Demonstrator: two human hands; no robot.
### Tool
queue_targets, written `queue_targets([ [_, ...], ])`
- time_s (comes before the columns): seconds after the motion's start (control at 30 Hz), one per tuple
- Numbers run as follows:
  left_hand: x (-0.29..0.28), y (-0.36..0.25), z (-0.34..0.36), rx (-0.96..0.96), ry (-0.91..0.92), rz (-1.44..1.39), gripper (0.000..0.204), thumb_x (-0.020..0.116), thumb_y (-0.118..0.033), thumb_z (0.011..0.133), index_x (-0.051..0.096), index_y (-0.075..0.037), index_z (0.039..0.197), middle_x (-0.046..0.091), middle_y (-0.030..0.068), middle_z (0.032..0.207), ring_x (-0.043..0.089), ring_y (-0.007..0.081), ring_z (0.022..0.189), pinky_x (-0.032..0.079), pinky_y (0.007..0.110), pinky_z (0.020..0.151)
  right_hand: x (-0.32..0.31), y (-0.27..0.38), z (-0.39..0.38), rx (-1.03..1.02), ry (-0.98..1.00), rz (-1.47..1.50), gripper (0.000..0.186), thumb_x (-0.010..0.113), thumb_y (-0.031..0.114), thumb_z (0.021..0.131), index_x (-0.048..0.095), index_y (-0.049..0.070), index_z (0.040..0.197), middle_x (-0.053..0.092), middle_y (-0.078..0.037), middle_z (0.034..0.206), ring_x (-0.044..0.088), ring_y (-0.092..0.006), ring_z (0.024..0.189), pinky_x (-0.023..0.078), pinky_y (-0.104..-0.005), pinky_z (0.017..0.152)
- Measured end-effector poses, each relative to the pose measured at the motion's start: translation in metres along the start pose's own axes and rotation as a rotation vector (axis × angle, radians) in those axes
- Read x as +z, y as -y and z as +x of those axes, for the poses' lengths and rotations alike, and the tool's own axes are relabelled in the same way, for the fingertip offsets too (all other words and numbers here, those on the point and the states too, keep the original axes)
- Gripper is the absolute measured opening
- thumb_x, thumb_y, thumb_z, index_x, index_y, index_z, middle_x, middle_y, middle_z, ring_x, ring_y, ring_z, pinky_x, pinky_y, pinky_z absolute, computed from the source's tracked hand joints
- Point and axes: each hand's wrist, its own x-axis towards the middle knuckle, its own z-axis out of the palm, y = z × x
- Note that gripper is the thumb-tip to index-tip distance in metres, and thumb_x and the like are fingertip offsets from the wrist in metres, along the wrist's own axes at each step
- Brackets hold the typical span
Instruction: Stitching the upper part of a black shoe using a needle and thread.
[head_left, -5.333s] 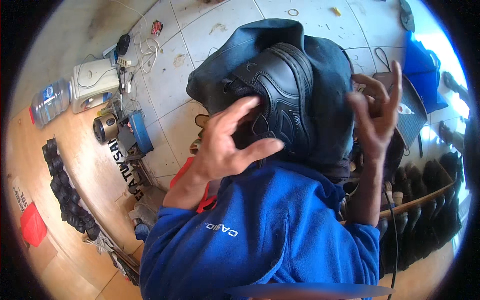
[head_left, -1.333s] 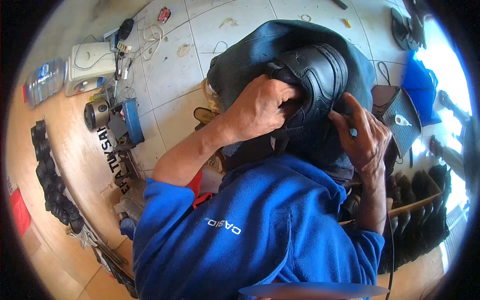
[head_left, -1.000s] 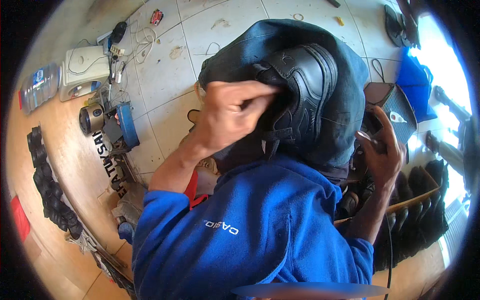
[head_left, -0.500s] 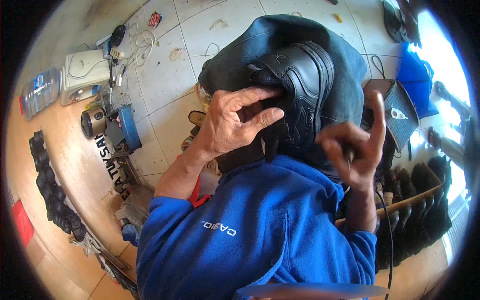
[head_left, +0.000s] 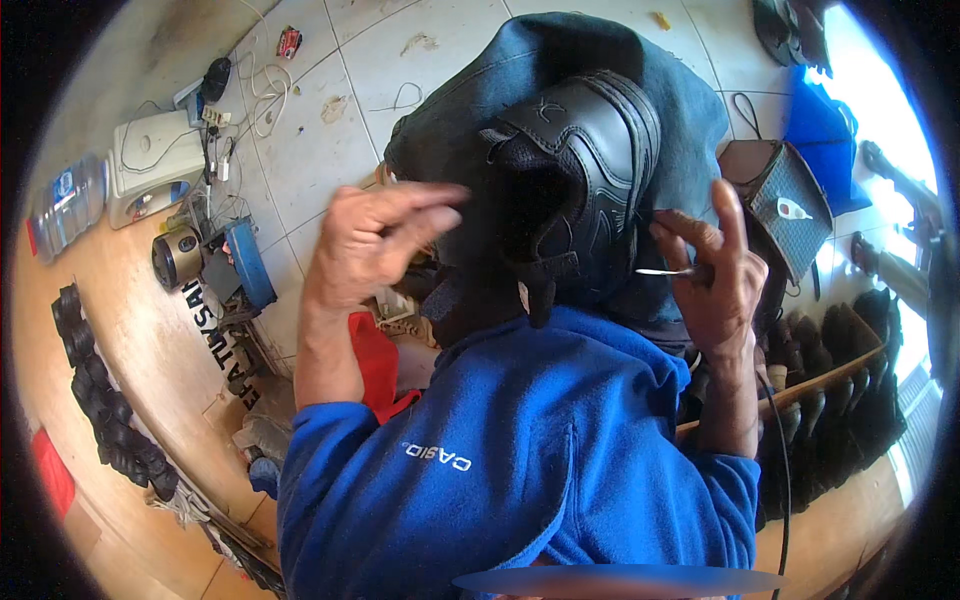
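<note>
A black shoe [head_left: 600,130] rests on my lap over dark cloth [head_left: 455,125], its dark opening facing left. To the left of that opening, apart from the shoe, my left hand [head_left: 370,245] has thumb and forefinger pressed together; whatever they pinch is too small to see. My right hand [head_left: 718,275] is beside the shoe's right side, curled round a thin pointed metal tool like an awl [head_left: 660,272]. Its bright tip points left toward the shoe, and its handle is hidden in my palm. The right forefinger stretches upward.
On the right stand a rack [head_left: 835,375] of dark shoes, a grey bag [head_left: 790,205] and a blue bag [head_left: 825,130]. To the left are a blue box [head_left: 248,262], a white appliance [head_left: 150,150], a plastic bottle [head_left: 70,205] and loose cables [head_left: 265,95] on the tiles.
My left hand has come away from the shoe's opening, moving left. My right hand has shifted slightly, and the metal tip now shows. The shoe stays on my lap.
</note>
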Motion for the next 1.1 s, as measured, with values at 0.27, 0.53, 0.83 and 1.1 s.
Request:
queue_targets([
  [0.27, -0.007, -0.006, 0.003, -0.101, -0.423, -1.331, 0.013, 0.046, -0.015, 0.098, 0.044, -0.009, 0.087, 0.055, 0.0027, 0.074, 0.056, 0.0136, 0.07, 0.045, 0.033, 0.072, 0.008, 0.017, 0.004, 0.466, -0.074, 1.103, 0.087, 0.066, -0.004, 0.081, 0.01, 0.002, 0.148, 0.065, -0.01, 0.075, 0.051, -0.0025, 0.06, 0.034, -0.0152, 0.051],
  [0.53, 0.0, 0.034, -0.007, 0.05, -0.247, -0.968, 0.016, 0.043, -0.016, 0.099, 0.045, -0.008, 0.085, 0.043, -0.0005, 0.067, 0.037, 0.0099, 0.057, 0.034, 0.026, 0.056, -0.014, 0.014, 0.023, 0.22, 0.206, 0.437, 0.077, 0.064, 0.002, 0.082, 0.023, 0.01, 0.147, 0.058, -0.006, 0.062, 0.056, -0.0124, 0.054, 0.046, -0.0271, 0.055],
  [0.83, 0.016, 0.011, -0.014, 0.223, -0.19, 0.328, 0.026, 0.075, -0.017, 0.078, 0.055, -0.006, 0.091, 0.064, 0.0073, 0.082, 0.051, 0.0147, 0.062, 0.043, 0.027, 0.057, -0.022, 0.021, 0.065, -0.022, 0.527, -0.334, 0.089, 0.071, 0.002, 0.074, 0.028, 0.029, 0.146, 0.062, -0.007, 0.059, 0.058, -0.0185, 0.047, 0.047, -0.0326, 0.049],
  [1.1, 0.025, 0.009, -0.009, 0.224, -0.134, 0.264, 0.028, 0.073, -0.011, 0.074, 0.056, -0.005, 0.095, 0.06, 0.0035, 0.073, 0.043, 0.0076, 0.056, 0.035, 0.021, 0.052, -0.018, -0.006, 0.066, 0.089, 0.515, 0.031, 0.102, 0.077, 0.002, 0.067, 0.018, 0.023, 0.148, 0.07, -0.012, 0.075, 0.07, -0.0268, 0.071, 0.055, -0.0366, 0.065],
])
